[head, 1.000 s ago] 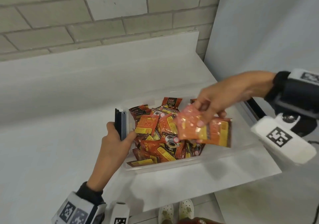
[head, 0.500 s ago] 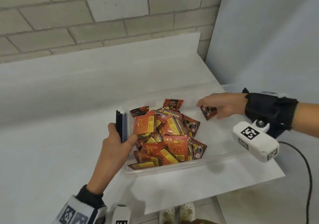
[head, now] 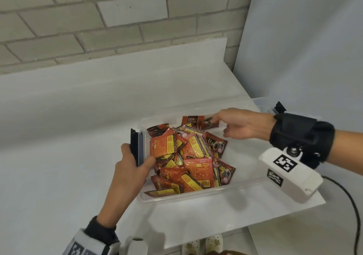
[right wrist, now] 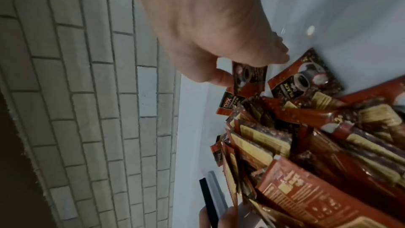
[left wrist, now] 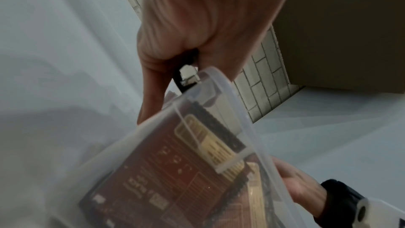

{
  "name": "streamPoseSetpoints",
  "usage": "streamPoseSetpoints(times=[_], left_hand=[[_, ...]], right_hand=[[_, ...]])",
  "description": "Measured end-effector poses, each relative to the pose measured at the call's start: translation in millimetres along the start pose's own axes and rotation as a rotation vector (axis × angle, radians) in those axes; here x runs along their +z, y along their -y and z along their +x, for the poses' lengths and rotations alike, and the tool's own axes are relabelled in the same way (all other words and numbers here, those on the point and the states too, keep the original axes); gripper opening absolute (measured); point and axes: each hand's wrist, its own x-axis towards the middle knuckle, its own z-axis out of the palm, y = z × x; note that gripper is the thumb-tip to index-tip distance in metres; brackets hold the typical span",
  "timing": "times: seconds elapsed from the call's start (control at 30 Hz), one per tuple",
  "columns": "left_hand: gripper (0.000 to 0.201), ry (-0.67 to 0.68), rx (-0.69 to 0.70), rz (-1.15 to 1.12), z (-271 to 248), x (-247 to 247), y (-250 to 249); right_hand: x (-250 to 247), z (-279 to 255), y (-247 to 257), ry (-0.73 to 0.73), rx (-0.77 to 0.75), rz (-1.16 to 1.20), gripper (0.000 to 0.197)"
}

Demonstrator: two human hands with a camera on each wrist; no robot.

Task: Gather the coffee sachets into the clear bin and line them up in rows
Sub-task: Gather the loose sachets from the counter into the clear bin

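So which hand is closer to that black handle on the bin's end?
Left. The left hand grips the black handle; the right hand pinches a sachet near the clear bin's far wall.

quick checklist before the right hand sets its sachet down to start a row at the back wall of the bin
1. Right hand pinches one coffee sachet: ok.
2. Left hand grips the dark latch on the clear bin, steadying it: ok.
3. Bare floor in the bin's right part for a row: ok.
4. Sachet pile lined up: not ok, jumbled and overlapping.
5. D2X sachet leaning on the back wall beside the held one, clear of the row: not ok.
6. All sachets gathered in the bin: cannot tell.
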Motion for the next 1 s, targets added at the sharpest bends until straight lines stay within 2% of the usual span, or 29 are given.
streamPoseSetpoints(times=[0.03, 0.13, 0.23, 0.3, 0.37, 0.43, 0.53, 0.6, 0.67, 0.7, 0.8, 0.87, 0.97, 1.0], left_hand=[[0.044, 0.001, -0.005, -0.002, 0, 0, 0], [0.043, 0.009, -0.012, 0.004, 1, 0, -2], [0.043, 0.031, -0.015, 0.034, 1, -2, -5], [0.044, 0.038, -0.015, 0.055, 1, -2, -6], [0.044, 0.041, -0.017, 0.076, 2, -4, -6], [0.043, 0.049, -0.022, 0.097, 2, -5, -6], [0.043, 0.062, -0.031, 0.126, 2, -6, -7], [0.044, 0.072, -0.037, 0.144, 2, -7, -9], [0.047, 0.09, -0.043, 0.18, 2, -9, -12], [0.051, 0.098, -0.036, 0.195, 3, -11, -13], [0.084, 0.103, 0.035, 0.178, 7, -14, -14], [0.102, 0.116, 0.088, 0.181, 11, -17, -14], [0.108, 0.155, 0.153, 0.197, 19, -17, -16], [0.106, 0.168, 0.167, 0.201, 21, -17, -17]], right_hand=[[0, 2, -2, -0.005, 0.003, 0.031, 0.036], [12, 14, -7, 0.114, 0.025, 0.083, 0.034], [35, 20, -6, 0.201, 0.082, -0.09, 0.016], [40, 21, -3, 0.247, 0.085, -0.196, 0.012], [35, 19, -1, 0.258, 0.071, -0.262, 0.021], [23, 17, -2, 0.19, 0.027, -0.284, 0.026], [5, 17, -4, 0.065, -0.044, -0.299, 0.054], [1, 18, -3, 0.054, -0.068, -0.274, 0.055], [6, 20, -2, 0.163, -0.077, -0.2, 0.044], [12, 22, -2, 0.246, -0.072, -0.182, 0.045], [27, 25, -2, 0.418, -0.06, -0.336, 0.064], [23, 21, 2, 0.372, -0.083, -0.409, 0.07], [1, 7, 2, 0.144, -0.092, -0.456, 0.069], [-5, 4, -3, 0.125, -0.053, -0.452, 0.068]])
